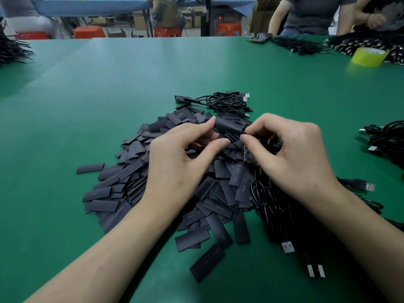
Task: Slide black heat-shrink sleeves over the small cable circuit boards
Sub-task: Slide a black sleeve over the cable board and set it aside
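A big heap of flat black heat-shrink sleeves (157, 189) lies on the green table (131, 88) in front of me. Above the heap, my left hand (181, 162) pinches one black sleeve (229, 125) at its left end between thumb and forefinger. My right hand (293, 154) pinches the sleeve's right end, where a thin black cable enters it. A small dark circuit board (249, 157) shows just under my right thumb. Loose black USB cables (284, 215) lie beneath my right wrist.
A coil of cables (227, 101) with sleeved boards lies beyond the heap. More USB cables (387, 136) sit at the right edge. A yellow tape roll (369, 56), cable bundles and a phone (260, 37) are at the far right, where other people sit. Black cables (11, 49) lie far left.
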Demonstrator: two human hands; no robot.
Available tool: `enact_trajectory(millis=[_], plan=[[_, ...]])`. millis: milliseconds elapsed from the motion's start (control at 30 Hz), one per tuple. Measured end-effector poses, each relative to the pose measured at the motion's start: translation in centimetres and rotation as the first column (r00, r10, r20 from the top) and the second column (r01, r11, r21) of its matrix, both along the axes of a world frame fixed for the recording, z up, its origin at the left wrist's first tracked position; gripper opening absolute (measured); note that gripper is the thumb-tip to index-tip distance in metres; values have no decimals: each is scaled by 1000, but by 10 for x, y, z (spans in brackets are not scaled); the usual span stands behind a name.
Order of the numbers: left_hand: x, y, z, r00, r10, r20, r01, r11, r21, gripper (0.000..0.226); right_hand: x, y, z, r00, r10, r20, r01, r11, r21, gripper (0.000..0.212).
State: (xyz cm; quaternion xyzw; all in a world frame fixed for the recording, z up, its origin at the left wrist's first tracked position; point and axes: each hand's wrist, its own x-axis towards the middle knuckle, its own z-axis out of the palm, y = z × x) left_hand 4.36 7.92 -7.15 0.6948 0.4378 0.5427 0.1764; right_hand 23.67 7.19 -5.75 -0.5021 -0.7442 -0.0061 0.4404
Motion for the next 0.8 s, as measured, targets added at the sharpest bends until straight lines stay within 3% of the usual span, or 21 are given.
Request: enact_trajectory(millis=[200, 333, 500, 667, 800], plan=[[-2, 1, -4, 985, 4, -172, -7, 1000, -20, 43, 11, 21, 16, 990, -112, 88, 119, 989, -82, 9], [-2, 1, -5, 977, 16, -210, -18, 1000, -9, 40, 4, 75, 41, 955, -156, 250, 198, 968, -153, 9], [-1, 2, -7, 964, -17, -264, 15, 1000, -10, 35, -32, 160, 55, 918, -101, 385, 191, 960, -204, 16], [-2, 5, -9, 954, -20, -300, 22, 1000, 3, 30, -58, 181, 52, 859, 63, 508, 142, 924, -354, 46], [-2, 6, -12, 948, -17, -319, 20, 1000, 6, 21, -33, 135, 51, 882, 62, 467, 86, 953, -289, 19]])
